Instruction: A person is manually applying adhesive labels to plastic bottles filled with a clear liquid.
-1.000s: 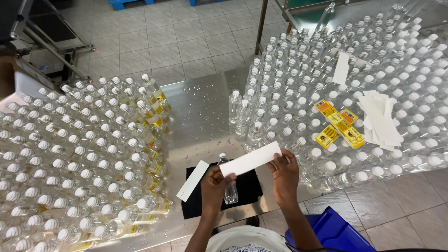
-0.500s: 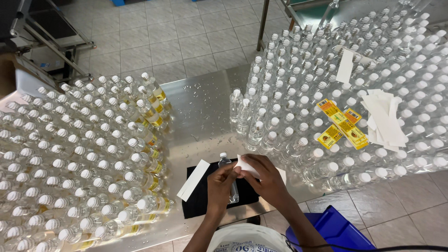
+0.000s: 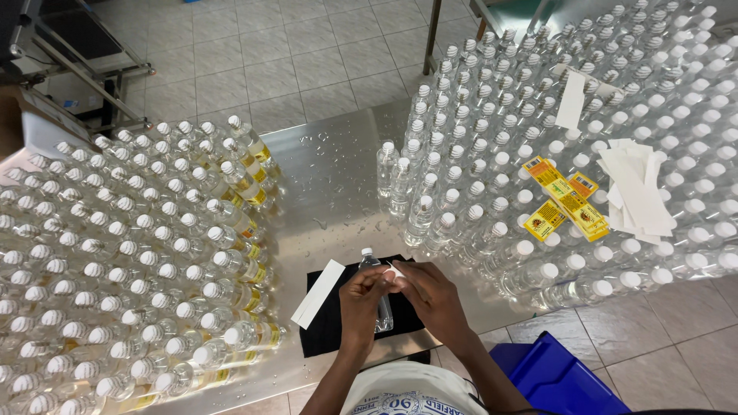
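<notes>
A clear plastic bottle [image 3: 371,265] with a white cap lies on a black cloth [image 3: 332,323] near the front edge of the steel table [image 3: 330,177]. My left hand [image 3: 360,303] grips its body. My right hand [image 3: 432,296] presses a white label strip [image 3: 397,270] against the bottle's side. Both hands meet over the bottle and hide most of it. A second white strip [image 3: 318,293] lies on the cloth's left edge.
Labelled capped bottles [image 3: 131,261] crowd the table's left. Unlabelled capped bottles [image 3: 538,138] crowd the right, with yellow labels [image 3: 565,198] and white backing strips [image 3: 634,188] lying on their caps. A blue bin [image 3: 557,376] stands at lower right. Tiled floor lies beyond.
My right hand brought the long white strip down from above the cloth onto the bottle. Both hands have closed in together over the bottle.
</notes>
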